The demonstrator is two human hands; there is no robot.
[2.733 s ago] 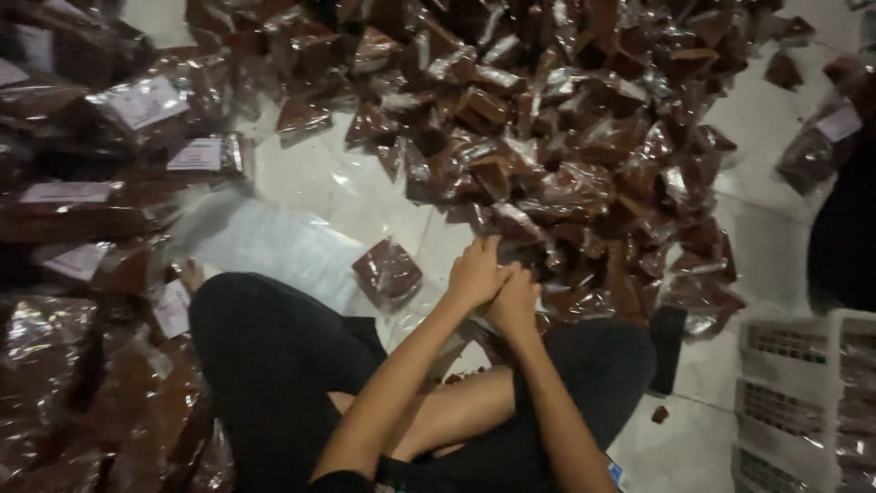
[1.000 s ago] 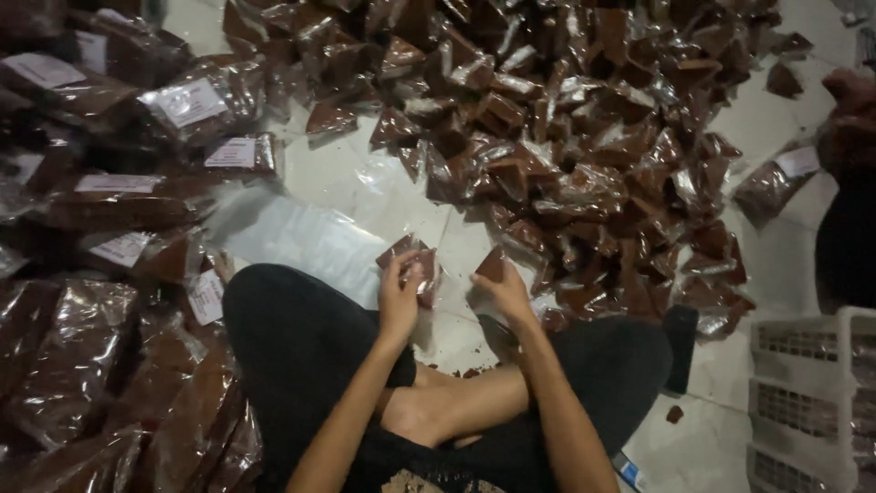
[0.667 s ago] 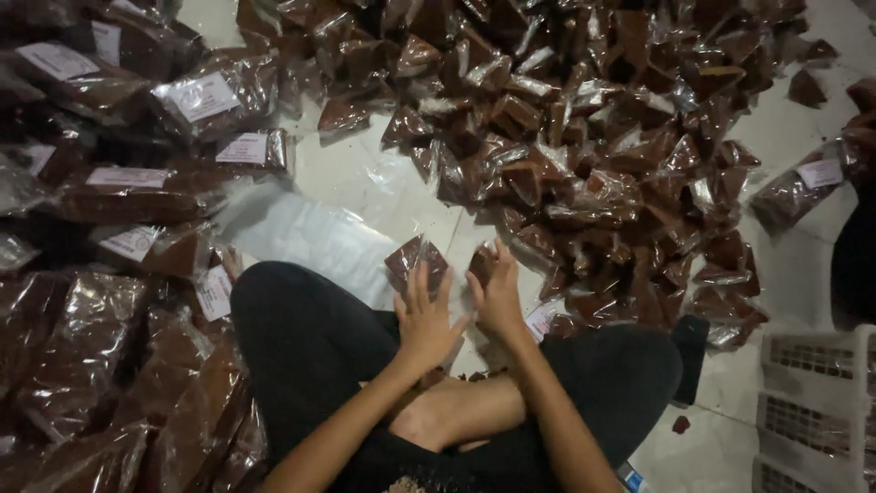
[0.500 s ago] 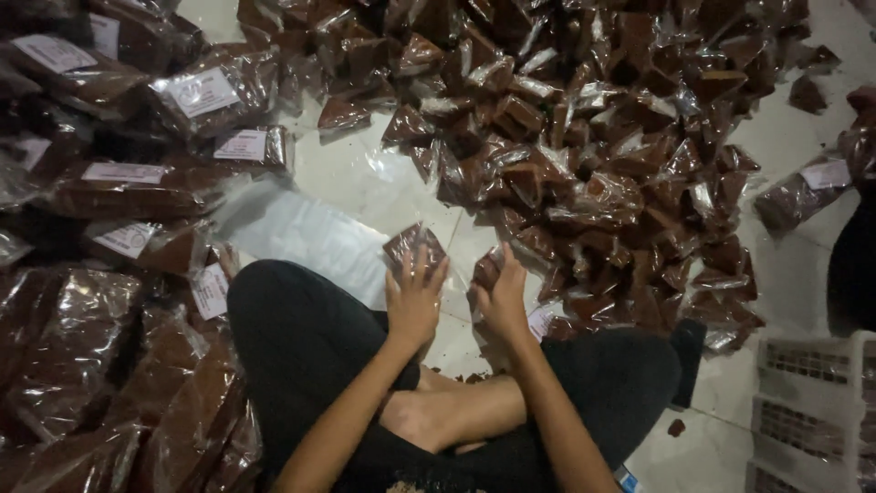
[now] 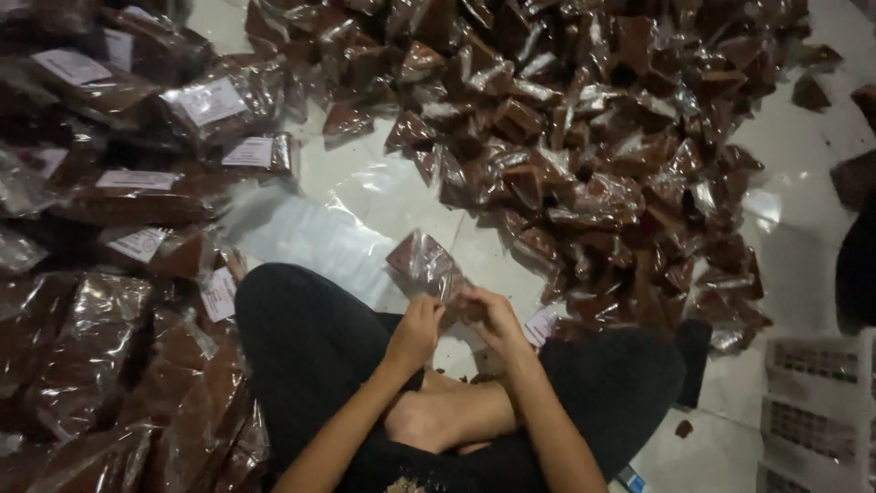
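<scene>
Both hands, left hand (image 5: 415, 327) and right hand (image 5: 488, 315), now pinch one small brown packet (image 5: 426, 265) together; before, each held its own. Past the packet lies the white floor (image 5: 365, 196), then the big packet pile (image 5: 584, 137).

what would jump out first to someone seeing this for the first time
The big heap of small clear plastic packets of brown stuff covering the white tiled floor ahead and to the right. On the left lie larger labelled bags of the same brown filling. In the middle, the person sits cross-legged in black trousers, left hand and right hand together holding one clear brown-filled packet above their lap.
</scene>
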